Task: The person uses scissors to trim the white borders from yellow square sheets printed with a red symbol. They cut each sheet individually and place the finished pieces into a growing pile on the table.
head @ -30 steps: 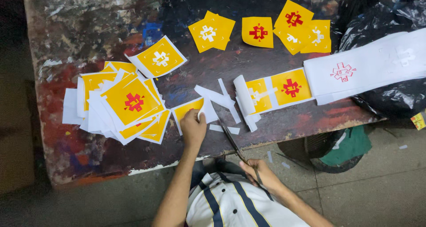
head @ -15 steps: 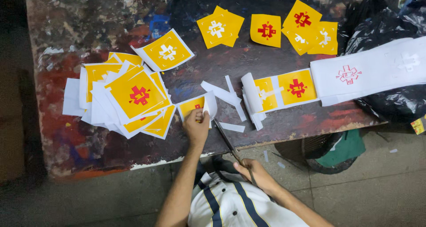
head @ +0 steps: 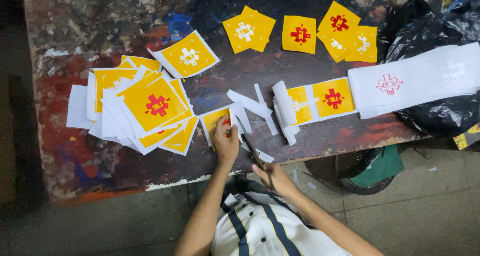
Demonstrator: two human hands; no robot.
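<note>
Yellow paper with a red emblem lay under my left hand (head: 226,143), a single square label (head: 220,122) with a white border at the near edge of the table (head: 75,186). My left grip was clenched on that label, thumb and fingers pinching its near side and pressing it flat. My right hand (head: 274,178) hung just off the near edge, its grip closed around the handles of dark scissors (head: 255,153), whose blades pointed up toward the label and ended just beside my left fingers.

That closeness was the main risk, as I judged it: the blade tips sat so near my left fingers that a cut run too far could nick them. The label was pinned only at one side, so it could swivel under the blades and the cut could wander into the yellow field instead of following the white border.

White offcut strips (head: 252,106) lay just to the right of the label, touching it; they could snag the blades or ride up under the paper. To the left, a loose heap of cut labels (head: 145,111) fanned out untidily, near enough that my forearm could sweep some off the table. Farther right, the uncut strip (head: 320,100) trailed from a folded white stack (head: 420,81) resting against a black plastic bag (head: 440,116), which looked liable to slide.
</note>
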